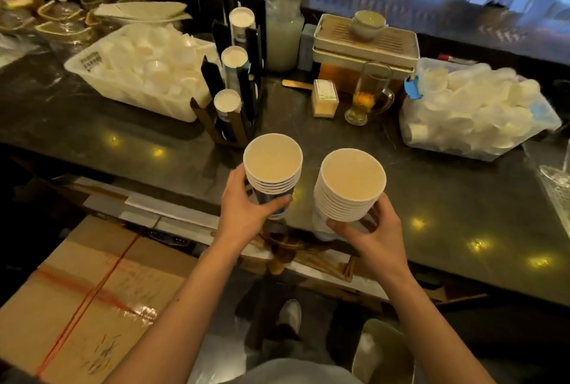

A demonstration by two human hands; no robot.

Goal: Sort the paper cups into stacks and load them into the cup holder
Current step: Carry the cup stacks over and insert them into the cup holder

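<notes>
My left hand (246, 207) grips a short stack of white paper cups (273, 164) with blue print, held upright over the counter's near edge. To its right, my right hand (370, 229) holds a taller stack of white cups (350, 186), also upright with the mouths facing up. The two stacks are apart. Behind them stands the dark slatted cup holder (246, 96) with three cup stacks in its slots, their white mouths showing: front (227, 100), middle (234, 56) and back (242, 18).
A white bin of lids (92, 72) sits left of the holder, and a clear bin of lids (475, 143) at right. A glass mug of tea (367, 99), a small box (324, 98) and a tea tray (367, 41) stand behind. A cardboard box (77, 300) lies below left.
</notes>
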